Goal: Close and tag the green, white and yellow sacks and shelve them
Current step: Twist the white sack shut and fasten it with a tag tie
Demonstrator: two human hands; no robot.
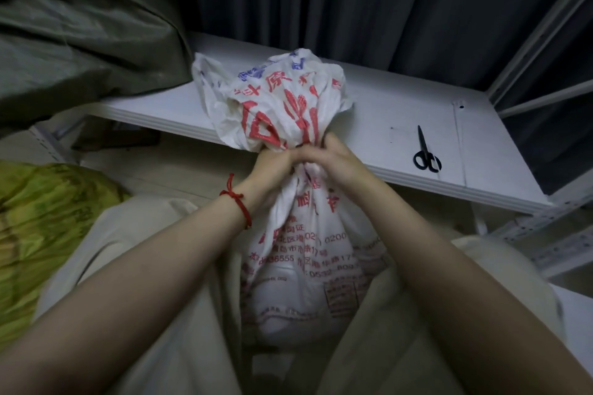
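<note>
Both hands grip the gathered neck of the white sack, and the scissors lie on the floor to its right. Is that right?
Not quite: the head view shows the scissors lying on the white shelf, not the floor. The rest holds: the left hand and right hand both grip the gathered neck of the white sack, with the scissors to its right.

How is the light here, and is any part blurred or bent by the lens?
Head view: dim, flat light, no glare; the white sack print and the scissors are fairly sharp; the yellow sack at the left edge is blurred; wide-lens distortion stretches the forearms near the bottom corners.
</note>
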